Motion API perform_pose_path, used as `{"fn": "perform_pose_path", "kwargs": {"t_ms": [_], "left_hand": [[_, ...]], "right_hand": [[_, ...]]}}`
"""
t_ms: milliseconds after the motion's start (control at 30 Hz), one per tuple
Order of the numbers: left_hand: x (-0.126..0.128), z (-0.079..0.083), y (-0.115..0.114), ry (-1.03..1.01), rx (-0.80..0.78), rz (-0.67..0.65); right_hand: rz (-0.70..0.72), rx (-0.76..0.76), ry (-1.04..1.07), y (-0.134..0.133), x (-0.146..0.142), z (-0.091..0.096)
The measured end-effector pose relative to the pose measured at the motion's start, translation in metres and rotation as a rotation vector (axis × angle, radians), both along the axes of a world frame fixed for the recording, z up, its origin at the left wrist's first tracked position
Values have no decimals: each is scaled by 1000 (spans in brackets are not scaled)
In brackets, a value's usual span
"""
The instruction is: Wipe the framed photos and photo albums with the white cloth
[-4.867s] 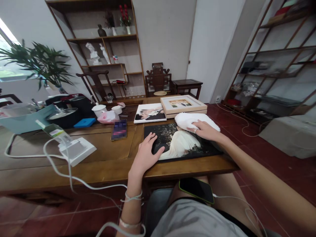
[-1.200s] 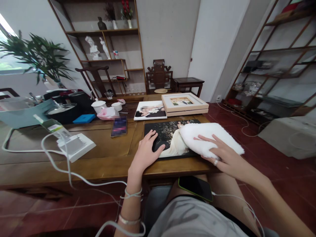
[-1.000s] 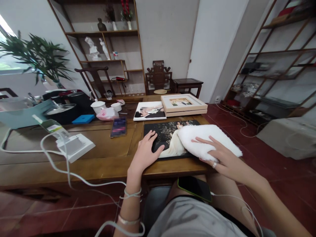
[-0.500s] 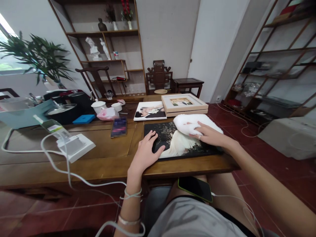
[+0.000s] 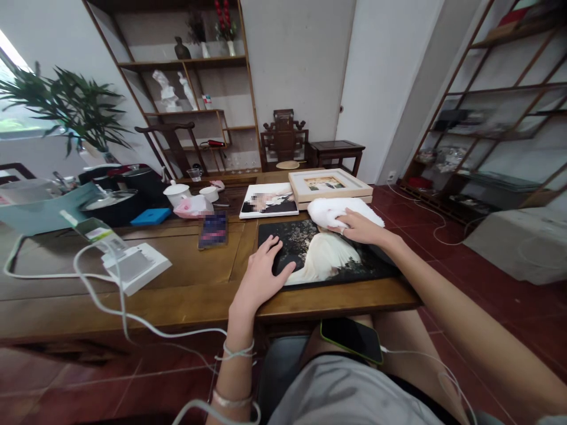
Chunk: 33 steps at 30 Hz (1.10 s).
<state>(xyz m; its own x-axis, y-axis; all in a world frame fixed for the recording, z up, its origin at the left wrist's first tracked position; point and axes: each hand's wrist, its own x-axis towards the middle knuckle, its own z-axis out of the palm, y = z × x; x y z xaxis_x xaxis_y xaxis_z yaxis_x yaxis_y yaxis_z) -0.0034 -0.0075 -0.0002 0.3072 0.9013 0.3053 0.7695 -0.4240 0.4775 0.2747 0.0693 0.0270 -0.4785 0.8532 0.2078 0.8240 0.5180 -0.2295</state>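
Note:
A dark photo panel [image 5: 287, 239] with a pale flowing dress printed on it lies flat near the table's front edge. My left hand [image 5: 261, 274] rests on its left side, with thumb and fingers spread. A fluffy white towel [image 5: 325, 211] is bunched under my right hand [image 5: 361, 227], whose fingers press into its folds at the panel's far right part. Part of the panel's far edge is covered by the towel.
Behind the panel are a white-edged photo print [image 5: 270, 200] and a light wooden picture frame [image 5: 330, 184]. A phone [image 5: 212, 229], white box [image 5: 137, 268], blue box [image 5: 150, 216] and white teapot [image 5: 177, 193] stand leftward. White cables [image 5: 155, 324] loop over the front edge. Another phone [image 5: 352, 340] lies on my lap.
My right hand has slid the towel away from me and slightly left, uncovering more of the pale dress. The left hand stays put on the panel.

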Motion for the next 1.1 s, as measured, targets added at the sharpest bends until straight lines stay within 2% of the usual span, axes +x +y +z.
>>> {"fn": "perform_pose_path", "kwargs": {"t_ms": [133, 367, 500, 733, 1100], "left_hand": [[0, 0, 0, -12, -9, 2], [0, -3, 1, -33, 4, 0], [0, -3, 2, -30, 4, -2], [-1, -3, 1, -18, 5, -1], [1, -2, 1, -5, 2, 2]], "right_hand": [[15, 28, 6, -25, 0, -2], [128, 58, 37, -91, 0, -5], [235, 27, 72, -115, -3, -1], [315, 17, 66, -131, -7, -4], [411, 40, 74, -130, -5, -4]]}}
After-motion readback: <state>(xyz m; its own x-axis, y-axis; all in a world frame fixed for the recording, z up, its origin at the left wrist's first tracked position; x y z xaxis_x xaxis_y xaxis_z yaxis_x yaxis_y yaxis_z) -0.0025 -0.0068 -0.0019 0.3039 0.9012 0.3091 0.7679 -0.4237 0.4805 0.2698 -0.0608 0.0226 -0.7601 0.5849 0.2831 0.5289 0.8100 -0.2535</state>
